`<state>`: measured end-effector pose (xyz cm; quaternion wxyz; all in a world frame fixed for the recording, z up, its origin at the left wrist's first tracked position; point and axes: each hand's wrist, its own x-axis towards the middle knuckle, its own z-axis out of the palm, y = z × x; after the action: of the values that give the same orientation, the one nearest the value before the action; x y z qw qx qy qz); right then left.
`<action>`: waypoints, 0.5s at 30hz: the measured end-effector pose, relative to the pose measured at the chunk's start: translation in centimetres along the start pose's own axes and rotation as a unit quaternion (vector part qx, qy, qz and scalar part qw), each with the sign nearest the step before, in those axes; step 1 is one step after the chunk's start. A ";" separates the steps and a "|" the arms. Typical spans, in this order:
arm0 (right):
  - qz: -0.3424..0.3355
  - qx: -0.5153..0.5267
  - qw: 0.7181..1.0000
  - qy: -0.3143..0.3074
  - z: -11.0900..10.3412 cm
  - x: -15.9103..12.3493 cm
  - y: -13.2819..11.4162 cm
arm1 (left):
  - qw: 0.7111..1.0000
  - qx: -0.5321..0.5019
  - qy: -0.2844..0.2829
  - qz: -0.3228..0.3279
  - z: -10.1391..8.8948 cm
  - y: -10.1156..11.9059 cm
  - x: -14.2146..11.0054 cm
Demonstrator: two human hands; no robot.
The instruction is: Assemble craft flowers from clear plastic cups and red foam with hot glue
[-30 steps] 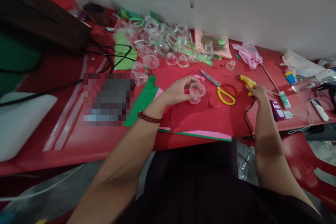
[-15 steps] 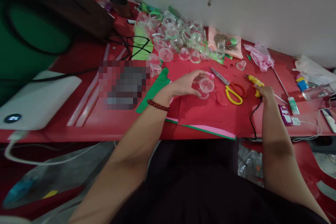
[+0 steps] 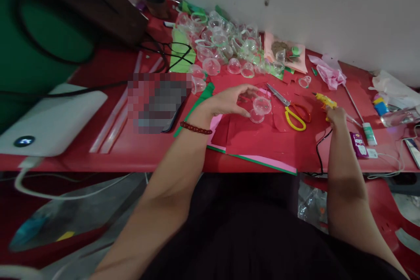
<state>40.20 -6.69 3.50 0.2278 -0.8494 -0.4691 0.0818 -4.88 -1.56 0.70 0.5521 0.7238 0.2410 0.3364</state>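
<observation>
On the red paper sheet (image 3: 259, 140) stands a pair of small clear plastic cups (image 3: 262, 106), seemingly joined end to end with a wide rim above and another below. My left hand (image 3: 234, 99), with a beaded bracelet at its wrist, curves beside them; thumb and fingers are apart, a small gap showing at the thumb. To the right, my right hand (image 3: 337, 117) is wrapped round a yellow hot glue gun (image 3: 326, 100), its nozzle pointing up and left. Between the hands lie scissors (image 3: 292, 113) with yellow and orange handles, blades partly spread.
Several clear cups (image 3: 211, 66) are heaped at the back near the wall. A blurred-out phone (image 3: 164, 105), clear glue sticks or tubes (image 3: 114, 127) and a white power bank (image 3: 49, 122) lie left. A glue bottle (image 3: 369, 134) and purple packet (image 3: 358, 144) sit right.
My left hand has loosened and drawn slightly left from the cups, which stay standing. My right hand keeps its hold on the glue gun. The whole view has shifted a little.
</observation>
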 end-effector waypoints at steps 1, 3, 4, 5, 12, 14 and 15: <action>0.016 0.044 0.999 0.017 -0.1 -0.4 -0.4 | 1.000 0.007 -0.003 0.003 0.2 -0.2 0.1; 0.052 0.098 0.993 0.044 -0.5 -1.3 -1.3 | 1.000 0.022 -0.006 0.008 0.5 -0.7 0.3; 0.056 0.119 0.990 0.054 -0.7 -1.8 -1.8 | 0.999 0.030 -0.005 0.010 0.7 -1.0 0.4; 0.059 0.148 0.985 0.069 -1.0 -2.2 -2.3 | 0.999 0.038 -0.003 0.009 0.9 -1.2 0.5; 0.028 0.410 0.909 -0.069 -3.6 -6.1 -5.0 | 0.998 0.058 0.013 0.009 2.3 -1.6 1.0; 0.007 0.431 0.893 -0.131 -4.2 -7.4 -5.5 | 0.998 0.066 0.010 0.002 2.6 -1.4 1.1; -0.001 0.438 0.887 -0.148 -4.4 -8.1 -5.7 | 0.998 0.068 0.009 0.000 2.7 -1.3 1.1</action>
<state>32.98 -12.21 9.48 0.5044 -0.6407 -0.4147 0.4038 -2.05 -2.14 -0.70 0.4993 0.7567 0.2679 0.3260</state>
